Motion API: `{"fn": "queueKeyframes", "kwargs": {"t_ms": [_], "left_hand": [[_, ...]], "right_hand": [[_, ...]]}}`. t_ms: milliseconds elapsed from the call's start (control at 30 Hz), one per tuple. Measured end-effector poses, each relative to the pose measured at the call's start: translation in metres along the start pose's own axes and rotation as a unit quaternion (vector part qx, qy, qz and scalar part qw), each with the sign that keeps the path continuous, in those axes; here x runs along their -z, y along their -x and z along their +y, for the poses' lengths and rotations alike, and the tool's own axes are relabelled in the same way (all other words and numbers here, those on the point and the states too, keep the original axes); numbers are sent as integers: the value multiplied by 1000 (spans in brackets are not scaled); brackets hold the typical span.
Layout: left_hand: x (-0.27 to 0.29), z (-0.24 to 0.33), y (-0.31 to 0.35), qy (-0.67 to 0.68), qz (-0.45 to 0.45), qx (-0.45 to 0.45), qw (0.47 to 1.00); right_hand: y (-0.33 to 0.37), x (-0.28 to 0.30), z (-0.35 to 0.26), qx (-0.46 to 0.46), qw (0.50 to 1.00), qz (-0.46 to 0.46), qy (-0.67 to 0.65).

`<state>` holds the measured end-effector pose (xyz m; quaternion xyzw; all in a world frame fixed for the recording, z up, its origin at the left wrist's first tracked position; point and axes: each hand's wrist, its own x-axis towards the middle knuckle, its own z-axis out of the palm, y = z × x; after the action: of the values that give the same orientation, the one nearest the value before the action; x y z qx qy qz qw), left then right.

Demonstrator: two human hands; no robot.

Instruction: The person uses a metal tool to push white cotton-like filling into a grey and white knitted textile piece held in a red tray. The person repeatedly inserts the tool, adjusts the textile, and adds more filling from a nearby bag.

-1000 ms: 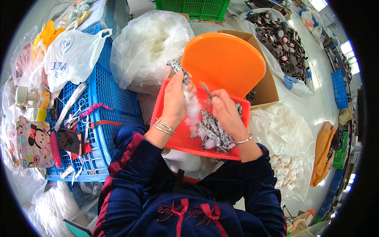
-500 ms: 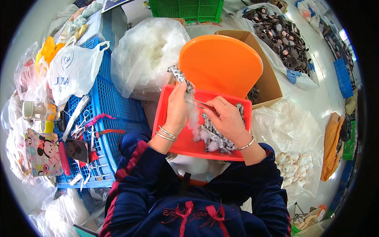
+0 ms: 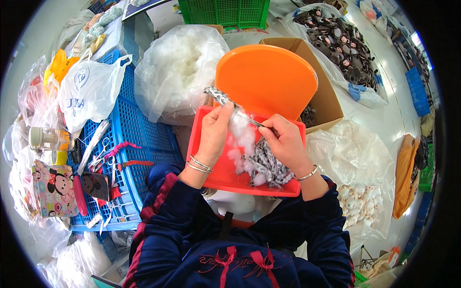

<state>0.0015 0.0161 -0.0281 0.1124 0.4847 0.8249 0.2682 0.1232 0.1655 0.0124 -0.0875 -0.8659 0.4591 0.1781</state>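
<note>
My left hand (image 3: 216,132) pinches a small black-and-white fabric piece (image 3: 218,95), whose end sticks out past the fingers to the upper left. In my right hand (image 3: 283,144) are metal tweezers (image 3: 255,122), their tips reaching toward the fabric's near end beside my left fingertips. White stuffing fluff (image 3: 241,132) hangs between the hands, and the tips are partly hidden in it. Below lies a red tray (image 3: 218,180), with a heap of black-and-white fabric pieces (image 3: 269,168) and tufts of fluff in it. Both hands are above this tray.
An orange stool seat (image 3: 266,79) stands beyond the tray, before a cardboard box (image 3: 331,103). Left of it is a clear bag of stuffing (image 3: 180,67). A blue crate (image 3: 144,129) at left carries scissors (image 3: 102,148) and a phone (image 3: 96,185). Dark plush pieces (image 3: 336,48) fill a bag far right.
My right hand has shifted slightly right and down with the tweezers, now angled at the fabric's end. The fabric in my left hand has tipped flatter, and the fluff has moved up.
</note>
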Motion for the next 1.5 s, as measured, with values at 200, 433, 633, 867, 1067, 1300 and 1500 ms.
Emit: {"fn": "queueKeyframes", "kwargs": {"t_ms": [200,433,633,867,1067,1300,1500], "left_hand": [[-8,3,4,6,10,-4,1000],[-18,-7,18,-35,14,-9,999],[-21,-21,21,-66,2,6,998],[-11,-10,11,-60,10,14,998],[-4,-5,1,15,10,1,1000],[-3,-9,5,-85,-22,42,995],[-6,-12,9,-142,-50,17,988]], "right_hand": [[-1,-1,-1,18,1000,-1,7],[4,-12,6,-51,996,-9,-75],[7,-23,7,-108,974,2,-198],[1,-12,11,-97,981,-37,-165],[1,-7,14,-107,987,-44,-110],[2,-11,20,-52,993,-23,-103],[1,-12,6,-46,987,-26,-151]]}}
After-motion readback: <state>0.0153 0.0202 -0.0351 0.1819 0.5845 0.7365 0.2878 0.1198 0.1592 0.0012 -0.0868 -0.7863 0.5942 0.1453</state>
